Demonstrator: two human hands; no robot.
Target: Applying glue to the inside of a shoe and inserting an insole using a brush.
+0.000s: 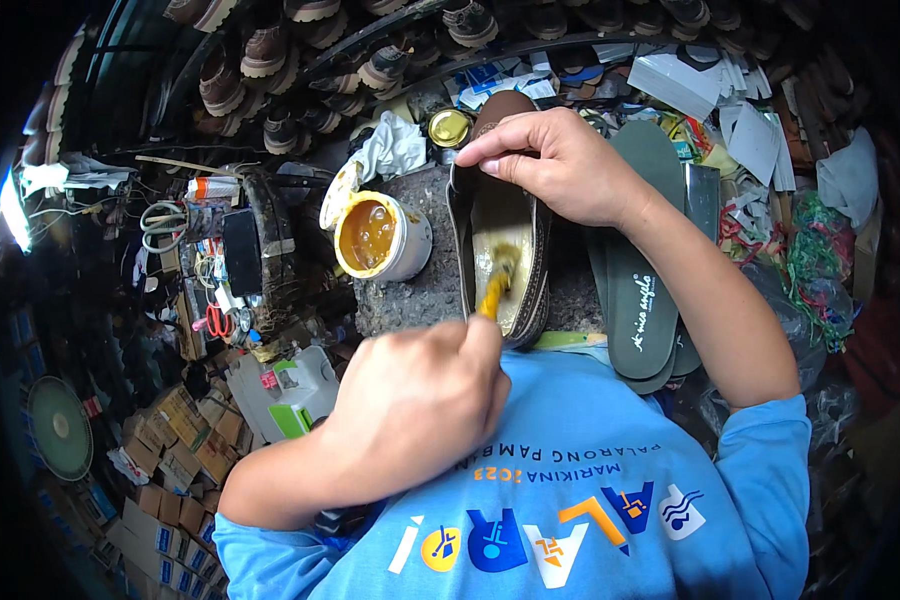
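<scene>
Shoe (491, 225): over bench (402, 310), opening upward. Right hand (562, 162): fingers pinch its rim, apparently steadying it. Left hand (425, 395): fingers grip brush (496, 286), bristles inside shoe. Open tub (410, 246): near, presumably for easy reach.

A narrow strip of desk (406, 307) separates tub (407, 247) from shoe (490, 215), the left hand (425, 385) blocking its near end, insoles (632, 255) crowding the right
</scene>
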